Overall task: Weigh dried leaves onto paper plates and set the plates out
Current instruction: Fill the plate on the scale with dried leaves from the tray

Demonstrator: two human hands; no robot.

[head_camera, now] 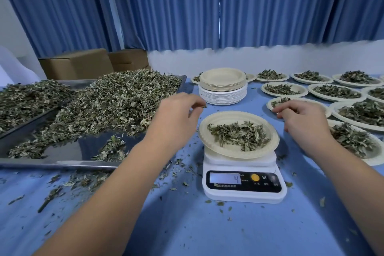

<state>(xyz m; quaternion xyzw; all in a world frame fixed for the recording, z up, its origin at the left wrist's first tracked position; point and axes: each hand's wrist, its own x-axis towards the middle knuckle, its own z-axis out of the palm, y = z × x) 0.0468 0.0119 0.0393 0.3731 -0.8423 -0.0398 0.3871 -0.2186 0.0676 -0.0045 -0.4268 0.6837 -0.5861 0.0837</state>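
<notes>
A paper plate (212, 122) with a small heap of dried leaves (239, 134) sits tilted on a white digital scale (245, 193); its display reads 4. My left hand (178, 114) hovers just left of the plate and pinches a small bit of leaf between thumb and fingertips. My right hand (301, 116) hangs to the right of the plate, fingers loosely curled downward, holding nothing that I can see. A big pile of dried leaves (116, 102) fills a metal tray (62, 164) at the left.
A stack of unused paper plates (222, 86) stands behind the scale. Several filled plates (336, 91) cover the table's right side, one right beneath my right hand. Leaf crumbs litter the blue tablecloth (187, 224). Cardboard boxes (76, 64) and blue curtains stand behind.
</notes>
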